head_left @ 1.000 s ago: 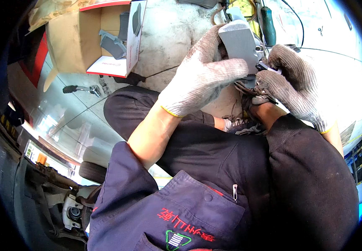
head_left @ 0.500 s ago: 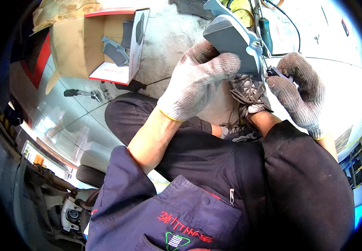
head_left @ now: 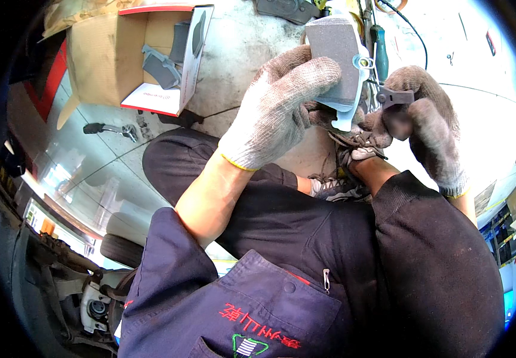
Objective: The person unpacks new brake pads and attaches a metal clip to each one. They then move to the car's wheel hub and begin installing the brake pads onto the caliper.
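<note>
My left hand (head_left: 279, 107), in a soiled knit work glove, grips a grey brake pad (head_left: 337, 56) by its left side, thumb across its face. The pad stands on end, its backing plate edge with a small round eyelet on the right. My right hand (head_left: 440, 128), gloved too, pinches a small dark clip-like part (head_left: 396, 98) with a hole in it, just right of the pad and apart from it. What the fingertips cover of that part is hidden.
An open cardboard box (head_left: 94, 68) with more brake pads (head_left: 161, 67) lies at left. Near it is a ratchet wrench (head_left: 110, 130) on the tiles. Beyond my hands are a green-handled screwdriver (head_left: 378, 51) and a dark pad (head_left: 288, 8). My shoe (head_left: 359, 146) is beneath.
The brake pad has been turned more upright, its friction face now towards me. My right hand has tilted, bringing the small dark part into fuller sight.
</note>
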`<action>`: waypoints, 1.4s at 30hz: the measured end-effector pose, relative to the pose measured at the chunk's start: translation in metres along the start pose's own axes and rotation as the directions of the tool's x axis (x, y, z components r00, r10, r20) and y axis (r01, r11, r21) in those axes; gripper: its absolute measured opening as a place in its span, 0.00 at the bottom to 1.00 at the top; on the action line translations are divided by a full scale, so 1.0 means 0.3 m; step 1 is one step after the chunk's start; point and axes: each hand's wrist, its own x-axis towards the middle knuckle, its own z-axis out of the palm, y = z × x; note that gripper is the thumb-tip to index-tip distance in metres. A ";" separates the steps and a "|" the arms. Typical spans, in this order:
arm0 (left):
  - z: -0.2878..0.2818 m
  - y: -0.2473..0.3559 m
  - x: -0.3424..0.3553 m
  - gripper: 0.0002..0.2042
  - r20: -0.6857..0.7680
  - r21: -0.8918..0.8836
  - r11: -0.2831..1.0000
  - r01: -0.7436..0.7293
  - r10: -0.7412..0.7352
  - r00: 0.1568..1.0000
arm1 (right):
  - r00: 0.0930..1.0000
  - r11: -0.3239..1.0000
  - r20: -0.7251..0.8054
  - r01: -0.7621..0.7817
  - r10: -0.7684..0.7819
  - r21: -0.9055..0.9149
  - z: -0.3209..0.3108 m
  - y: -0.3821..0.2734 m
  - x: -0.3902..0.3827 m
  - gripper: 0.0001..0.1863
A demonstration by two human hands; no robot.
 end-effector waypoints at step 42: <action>0.006 0.001 -0.026 0.25 0.109 0.091 0.984 -0.150 0.140 0.984 | 0.991 0.979 -0.089 0.078 -0.096 -0.189 0.061 -0.070 -0.011 0.16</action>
